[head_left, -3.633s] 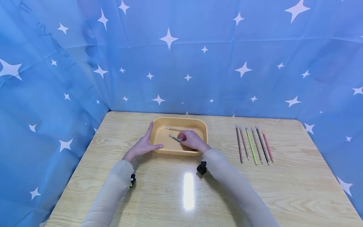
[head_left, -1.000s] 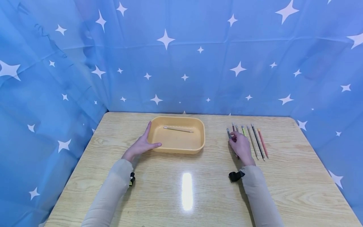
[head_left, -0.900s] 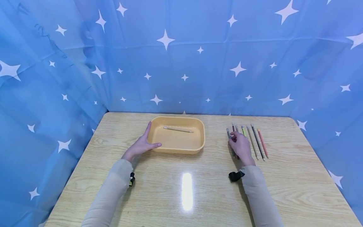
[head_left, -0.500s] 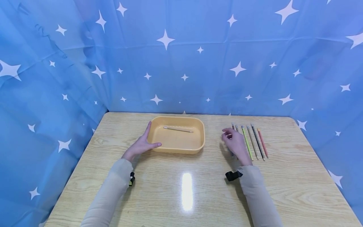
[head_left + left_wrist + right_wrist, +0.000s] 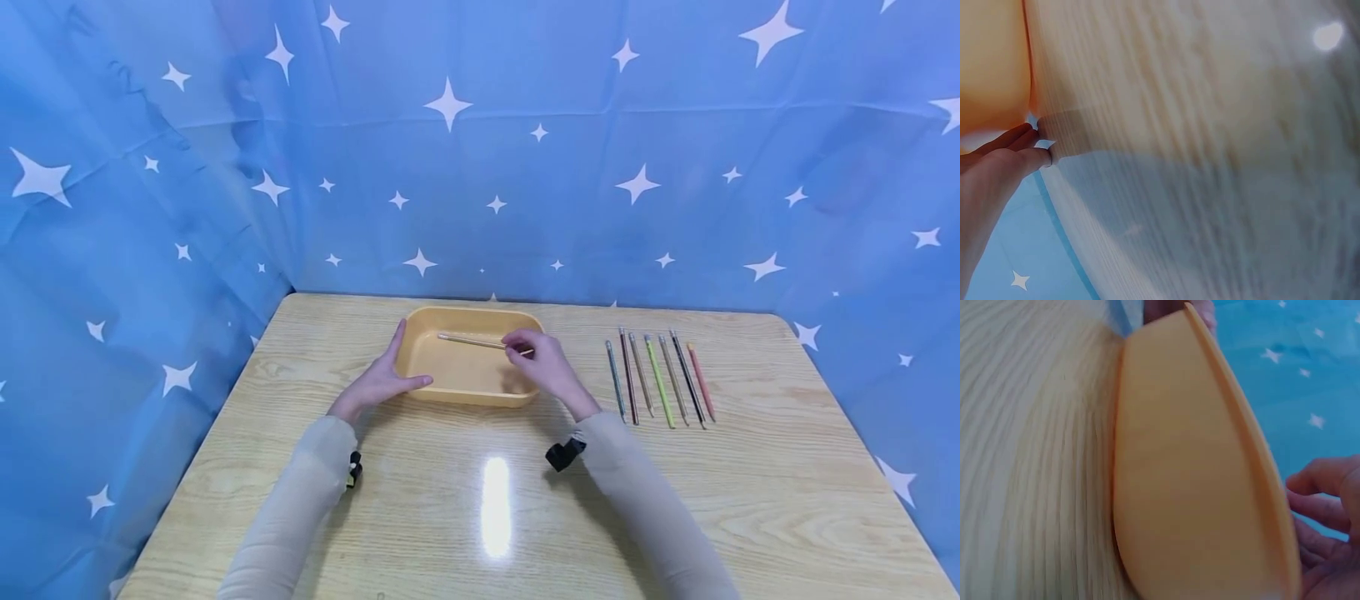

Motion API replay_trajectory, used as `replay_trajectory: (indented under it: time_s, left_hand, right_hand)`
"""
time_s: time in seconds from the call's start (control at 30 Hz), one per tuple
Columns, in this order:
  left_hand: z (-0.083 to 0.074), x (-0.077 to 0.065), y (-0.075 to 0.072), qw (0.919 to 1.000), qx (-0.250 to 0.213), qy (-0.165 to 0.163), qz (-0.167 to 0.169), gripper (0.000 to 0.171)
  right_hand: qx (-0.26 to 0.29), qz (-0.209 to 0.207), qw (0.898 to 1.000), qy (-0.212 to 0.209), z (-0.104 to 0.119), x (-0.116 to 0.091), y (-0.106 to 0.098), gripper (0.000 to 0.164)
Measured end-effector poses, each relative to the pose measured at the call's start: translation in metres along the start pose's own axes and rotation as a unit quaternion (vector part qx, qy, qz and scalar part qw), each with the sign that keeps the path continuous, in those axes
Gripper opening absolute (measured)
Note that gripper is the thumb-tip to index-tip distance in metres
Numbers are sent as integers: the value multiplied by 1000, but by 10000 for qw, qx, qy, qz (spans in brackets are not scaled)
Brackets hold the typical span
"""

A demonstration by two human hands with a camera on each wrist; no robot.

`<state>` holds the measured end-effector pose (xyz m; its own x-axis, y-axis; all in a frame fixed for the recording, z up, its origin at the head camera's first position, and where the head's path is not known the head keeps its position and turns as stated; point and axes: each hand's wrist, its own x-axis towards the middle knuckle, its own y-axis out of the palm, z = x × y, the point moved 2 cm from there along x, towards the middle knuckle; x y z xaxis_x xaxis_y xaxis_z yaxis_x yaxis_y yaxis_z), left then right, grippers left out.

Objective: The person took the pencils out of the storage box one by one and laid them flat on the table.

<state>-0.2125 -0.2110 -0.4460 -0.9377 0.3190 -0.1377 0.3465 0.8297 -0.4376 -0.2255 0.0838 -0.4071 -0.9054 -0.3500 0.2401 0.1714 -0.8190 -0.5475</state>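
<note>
A shallow yellow-orange tray (image 5: 457,397) lies on the table with a tan pencil (image 5: 471,341) inside. My left hand (image 5: 378,382) rests against the tray's left front corner, fingers straight along the left side and thumb over the front rim. In the left wrist view the left hand (image 5: 1007,156) touches the tray's edge. Above the tray's right part, my right hand (image 5: 542,360) has its bent fingertips near the pencil's right end, which they partly hide. The right wrist view shows the right hand (image 5: 1329,519) beyond the rim, its fingers loosely bent and no pencil visible.
To the tray's right, several pencils lie side by side on the wooden table (image 5: 420,517): a blue pencil (image 5: 616,379) nearest, then dark, tan and black ones, a green pencil (image 5: 660,383) and a shorter red pencil (image 5: 701,382). A starry blue curtain (image 5: 525,208) borders the table.
The blue pencil has gone from the tray to the left end of the pencil row and been let go. My right hand has come back left over the tray. My left hand stays.
</note>
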Motion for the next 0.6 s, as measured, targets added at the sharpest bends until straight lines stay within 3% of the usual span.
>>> replay_trajectory:
  time_s: [0.33, 0.4, 0.6]
  left_hand:
    - [-3, 0, 1, 9999, -113, -9, 27, 118]
    - [-4, 0, 1, 9998, -167, -15, 54, 117]
    - [-34, -14, -3, 9991, -366, -68, 209, 115]
  right_hand:
    - [-95, 322, 9990, 301, -1, 30, 32, 22]
    - [-314, 527, 9975, 364, -2, 34, 34, 26]
    - [-1443, 1268, 9813, 153, -12, 42, 39, 41]
